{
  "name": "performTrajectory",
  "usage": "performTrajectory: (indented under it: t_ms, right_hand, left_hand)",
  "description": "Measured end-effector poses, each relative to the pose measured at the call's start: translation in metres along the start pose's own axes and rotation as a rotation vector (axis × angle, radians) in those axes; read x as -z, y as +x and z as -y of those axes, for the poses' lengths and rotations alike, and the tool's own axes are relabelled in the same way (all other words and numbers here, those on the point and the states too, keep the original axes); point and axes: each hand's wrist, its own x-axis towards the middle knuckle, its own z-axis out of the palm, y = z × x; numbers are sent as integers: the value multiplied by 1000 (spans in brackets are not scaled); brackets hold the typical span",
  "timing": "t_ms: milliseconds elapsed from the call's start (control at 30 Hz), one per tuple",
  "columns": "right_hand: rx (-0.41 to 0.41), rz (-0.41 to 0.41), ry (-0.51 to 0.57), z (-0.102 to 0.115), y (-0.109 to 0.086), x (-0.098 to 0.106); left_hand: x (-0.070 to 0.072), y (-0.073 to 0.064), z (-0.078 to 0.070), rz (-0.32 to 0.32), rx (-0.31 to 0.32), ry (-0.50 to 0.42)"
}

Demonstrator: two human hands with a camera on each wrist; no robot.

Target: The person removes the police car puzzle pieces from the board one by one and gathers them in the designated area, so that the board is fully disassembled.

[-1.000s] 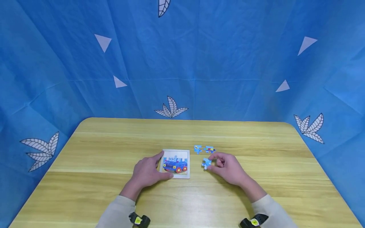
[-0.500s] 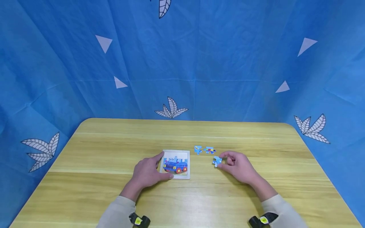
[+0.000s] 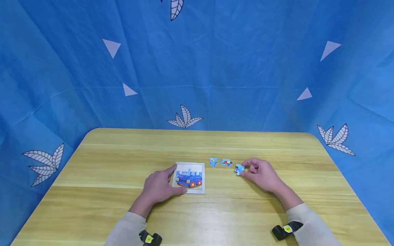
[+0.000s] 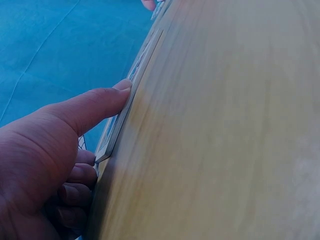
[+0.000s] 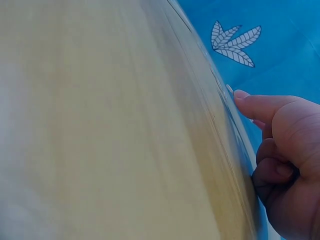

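Note:
My left hand (image 3: 157, 185) holds a small square jigsaw puzzle (image 3: 188, 163) in a pale frame, flat on the table. Its thumb lies on the near edge and the index finger reaches the far left corner. A blue vehicle with red wheels shows in the picture, below a whitish upper area. In the left wrist view, the thumb (image 4: 102, 104) presses the frame's edge. To the right, my right hand (image 3: 261, 175) pinches a light blue jigsaw piece (image 3: 238, 169) between thumb and index finger, its other fingers curled in. The right wrist view barely shows that piece past the fingertips.
Two loose jigsaw pieces lie between the frame and my right hand: a blue one (image 3: 213, 162) and a multicoloured one (image 3: 226, 162). The wooden table (image 3: 123, 147) ends at a blue curtain (image 3: 246, 68) with leaf prints. Both wrists wear black cameras.
My right hand has moved right, then slightly farther away, carrying the pinched jigsaw piece past the two loose ones. The left hand and the framed puzzle stay in place.

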Motion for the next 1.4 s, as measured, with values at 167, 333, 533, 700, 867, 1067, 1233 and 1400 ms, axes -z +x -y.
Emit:
performTrajectory:
  t_ms: [167, 333, 533, 700, 867, 1067, 1233, 1400]
  right_hand:
    - [7, 3, -9, -3, 6, 5]
    - [13, 11, -27, -6, 14, 7]
    - [10, 33, -30, -8, 23, 9]
    - [-16, 62, -28, -9, 25, 10]
    - [-21, 81, -14, -9, 27, 10]
    - [-10, 99, -10, -12, 28, 9]
    - [-14, 92, -3, -13, 29, 7]
    - [-18, 93, 29, -11, 28, 6]
  left_hand:
    - [1, 1, 0, -2, 7, -8]
    - [1, 1, 1, -1, 9, -5]
    - [0, 2, 0, -4, -6, -2]
    - [-1, 3, 0, -3, -11, -3]
    - [-1, 2, 0, 0, -6, -6]
    - [-1, 2, 0, 7, 3, -5]
    - [-2, 1, 1, 7, 12, -4]
    - [-2, 1, 2, 7, 14, 1]
